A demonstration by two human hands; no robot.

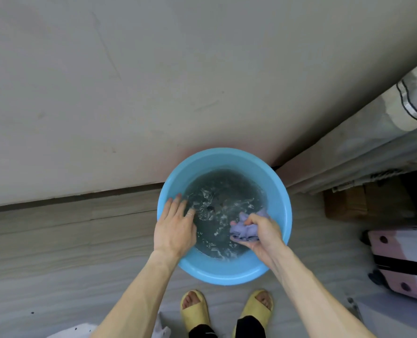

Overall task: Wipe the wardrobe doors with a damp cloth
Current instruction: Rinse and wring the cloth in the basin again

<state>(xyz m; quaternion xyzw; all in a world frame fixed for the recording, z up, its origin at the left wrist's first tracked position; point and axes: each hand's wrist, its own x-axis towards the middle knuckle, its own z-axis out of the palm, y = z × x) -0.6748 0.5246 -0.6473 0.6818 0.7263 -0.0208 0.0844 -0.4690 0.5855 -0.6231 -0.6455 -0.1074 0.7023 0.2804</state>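
Observation:
A round blue basin (227,158) of rippling water stands on the floor against the pale grey wardrobe door (129,81). My right hand (263,234) grips a bunched purple cloth (242,228) just above the water at the basin's right side. My left hand (175,228) lies flat over the basin's left rim with straight fingers, fingertips at the water's edge, holding nothing. A ring shows on one finger.
My feet in yellow slippers (227,308) stand just behind the basin on the grey wood floor. A pink suitcase (402,262) stands at the right, with a brown box (346,203) and pale curtains (385,132) beyond it.

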